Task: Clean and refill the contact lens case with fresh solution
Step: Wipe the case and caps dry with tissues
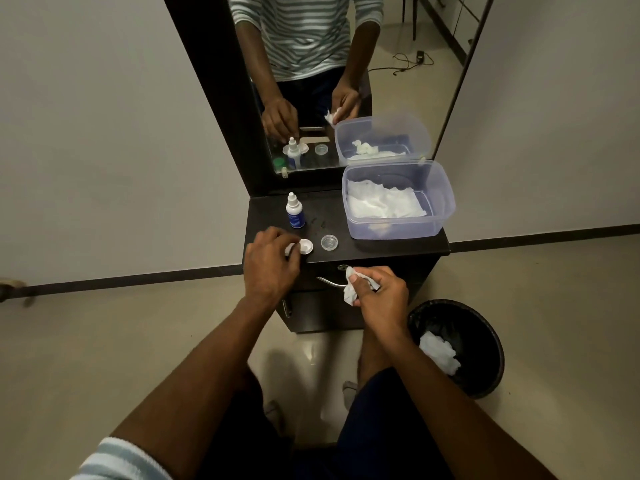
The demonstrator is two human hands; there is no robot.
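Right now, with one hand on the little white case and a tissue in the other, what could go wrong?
The lens case sits near the dresser top's front edge, so the left hand could nudge it off. The loose clear cap could get knocked too. The tissue in the right hand may shed lint into the case.

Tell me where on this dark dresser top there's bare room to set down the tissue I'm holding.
The best bare patch is the front strip right of the clear cap, ahead of the plastic container. A smaller gap lies between the solution bottle and the container. The front-left is crowded: the left hand grips the lens case.
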